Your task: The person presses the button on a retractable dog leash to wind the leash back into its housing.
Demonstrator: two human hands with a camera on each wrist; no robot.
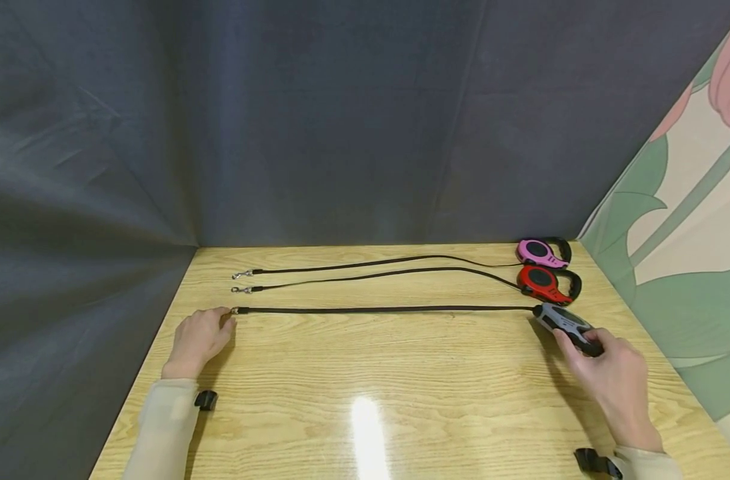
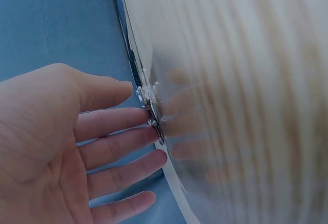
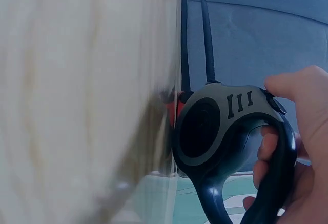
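My right hand (image 1: pixel 619 373) grips the black handle of a grey retractable dog leash (image 1: pixel 567 323). In the right wrist view, fingers curl through its handle and the thumb lies by the button. Its black strap (image 1: pixel 389 309) runs nearly straight across to the left, ending in a metal snap hook (image 1: pixel 235 311). There my left hand (image 1: pixel 199 340) reaches the hook with its fingertips. Seen from the left wrist, the fingers are extended and spread, some tips against the hook (image 2: pixel 149 103). Behind lie a red retractable leash (image 1: pixel 540 283) and a pink one (image 1: pixel 535 251), their straps drawn out leftward.
The wooden table (image 1: pixel 365 367) is backed by a dark cloth (image 1: pixel 353 133), which also hangs along the left. A floral panel (image 1: pixel 689 267) borders the right side. The red and pink leashes' snap hooks (image 1: pixel 242 290) lie beyond my left hand.
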